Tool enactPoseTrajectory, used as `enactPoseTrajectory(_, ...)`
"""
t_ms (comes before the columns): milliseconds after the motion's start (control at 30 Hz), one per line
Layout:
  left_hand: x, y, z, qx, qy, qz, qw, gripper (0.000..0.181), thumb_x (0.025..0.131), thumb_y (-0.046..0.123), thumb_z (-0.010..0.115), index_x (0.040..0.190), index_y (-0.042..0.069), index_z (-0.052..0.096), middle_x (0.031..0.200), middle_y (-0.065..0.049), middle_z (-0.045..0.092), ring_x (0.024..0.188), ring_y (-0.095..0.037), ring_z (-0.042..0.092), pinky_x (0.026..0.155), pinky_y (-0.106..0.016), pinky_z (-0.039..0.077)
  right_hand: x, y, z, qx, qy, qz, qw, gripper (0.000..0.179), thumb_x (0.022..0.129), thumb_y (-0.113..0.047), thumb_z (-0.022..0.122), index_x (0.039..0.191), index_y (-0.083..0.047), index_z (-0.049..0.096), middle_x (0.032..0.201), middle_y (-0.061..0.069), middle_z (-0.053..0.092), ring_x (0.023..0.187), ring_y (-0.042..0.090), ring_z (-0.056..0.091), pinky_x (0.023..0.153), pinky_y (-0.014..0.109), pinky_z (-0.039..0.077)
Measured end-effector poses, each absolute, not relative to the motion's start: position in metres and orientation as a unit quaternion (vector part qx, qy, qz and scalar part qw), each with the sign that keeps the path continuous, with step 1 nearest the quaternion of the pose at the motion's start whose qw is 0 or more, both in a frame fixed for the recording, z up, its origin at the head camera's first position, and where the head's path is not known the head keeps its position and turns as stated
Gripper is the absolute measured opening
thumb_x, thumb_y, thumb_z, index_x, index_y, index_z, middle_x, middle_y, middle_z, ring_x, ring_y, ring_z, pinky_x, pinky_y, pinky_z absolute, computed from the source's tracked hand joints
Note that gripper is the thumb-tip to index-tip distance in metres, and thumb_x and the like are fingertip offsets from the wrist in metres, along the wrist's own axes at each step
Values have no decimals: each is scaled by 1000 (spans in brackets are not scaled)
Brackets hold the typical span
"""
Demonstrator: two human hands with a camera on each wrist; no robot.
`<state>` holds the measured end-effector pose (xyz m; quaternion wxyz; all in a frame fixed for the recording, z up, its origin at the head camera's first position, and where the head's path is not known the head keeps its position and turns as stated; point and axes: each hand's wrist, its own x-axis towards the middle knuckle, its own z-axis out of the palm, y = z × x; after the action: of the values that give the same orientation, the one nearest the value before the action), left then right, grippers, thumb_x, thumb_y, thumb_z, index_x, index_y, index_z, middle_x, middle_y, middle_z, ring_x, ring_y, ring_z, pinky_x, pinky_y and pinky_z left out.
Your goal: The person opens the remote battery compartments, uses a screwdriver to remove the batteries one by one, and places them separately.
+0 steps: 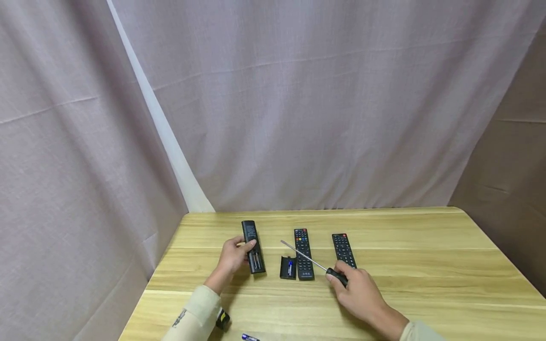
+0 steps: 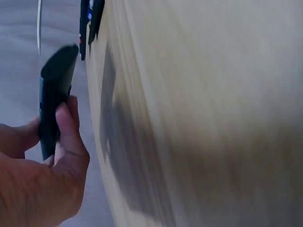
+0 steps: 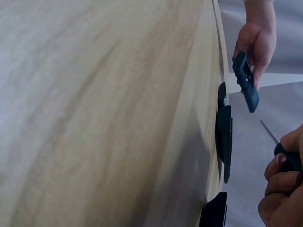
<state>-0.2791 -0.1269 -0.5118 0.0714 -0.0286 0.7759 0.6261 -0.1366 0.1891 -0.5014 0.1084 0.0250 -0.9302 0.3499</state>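
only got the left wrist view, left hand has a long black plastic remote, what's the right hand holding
Observer: The right hand grips a black-handled, metal-shafted screwdriver.
Operator: anything loose at the near side of the table
Observer: A blue cylindrical battery lies at the bottom edge of the head view.
Operator: does the right hand block anything in the head view
Observer: Yes, the near end of another black oblong remote.

Pale wood-grain table [image 1: 435, 265] here under the left hand [image 1: 232, 258] and right hand [image 1: 361, 291], creased mauve-grey curtain [image 1: 320, 118] ahead of both, whitish strip [image 1: 191, 194] past the left, kinda dim brownish cloth [image 1: 512, 166] off past the right.
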Motion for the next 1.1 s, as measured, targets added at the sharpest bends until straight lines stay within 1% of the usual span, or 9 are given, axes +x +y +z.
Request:
enactPoseTrajectory(167,-283,-128,-513,-7,808,581,97,39,103,25,73,127,-7,69,92,-16,78,69,-15,72,61,-34,66,-136,191,-500,20,-932,345,105,18,100,-29,76,89,-25,63,62,-10,52,57,5,44,53,21,33)
enactPoseTrajectory(333,-286,-124,-515,8,823,556,118,33,103,24,74,115,-7,71,87,-16,77,67,-14,71,61,-36,68,-135,193,-500,20,-934,341,101,18,100,-29,76,89,-24,62,62,-10,53,57,5,44,53,21,33)
enactPoseTrajectory(433,-287,-122,-515,14,827,548,127,33,102,23,75,113,-8,71,87,-17,77,67,-15,72,62,-38,68,-135,193,-501,23,-934,341,104,19,100,-26,77,87,-25,62,63,-11,53,57,4,43,53,21,33)
enactPoseTrajectory(533,-287,-120,-514,12,830,542,133,35,101,23,76,115,-9,70,89,-19,77,68,-18,73,63,-38,69,-135,193,-502,27,-933,340,111,20,98,-23,78,87,-26,62,64,-13,54,58,3,44,54,20,35)
enactPoseTrajectory(600,-288,-119,-514,8,832,538,136,35,101,22,76,115,-9,70,90,-19,77,68,-18,73,63,-38,69,-134,193,-503,28,-933,341,113,21,98,-22,79,86,-27,62,65,-14,55,59,2,45,55,19,35)
enactPoseTrajectory(667,-289,-119,-514,3,835,534,135,33,100,21,77,112,-9,70,89,-19,77,67,-19,73,62,-37,68,-135,192,-503,29,-932,344,111,21,98,-22,78,86,-27,61,64,-14,55,59,2,45,55,20,36)
enactPoseTrajectory(767,-289,-120,-515,-2,842,523,129,29,99,20,79,101,-7,70,85,-17,76,62,-18,73,59,-36,68,-136,193,-502,25,-931,349,102,21,99,-24,78,86,-26,61,64,-13,54,58,3,44,54,19,35)
enactPoseTrajectory(900,-290,-122,-515,-5,855,504,123,27,98,20,80,90,-4,69,83,-16,75,56,-17,72,57,-34,67,-137,193,-501,21,-929,358,90,20,100,-24,77,87,-25,62,63,-12,54,57,3,44,52,19,34)
enactPoseTrajectory(1100,-288,-125,-514,-8,866,483,124,30,97,22,81,82,0,67,83,-14,75,59,-16,72,58,-33,67,-136,193,-501,24,-927,365,87,18,100,-27,76,89,-24,62,63,-11,53,56,3,43,52,20,34)
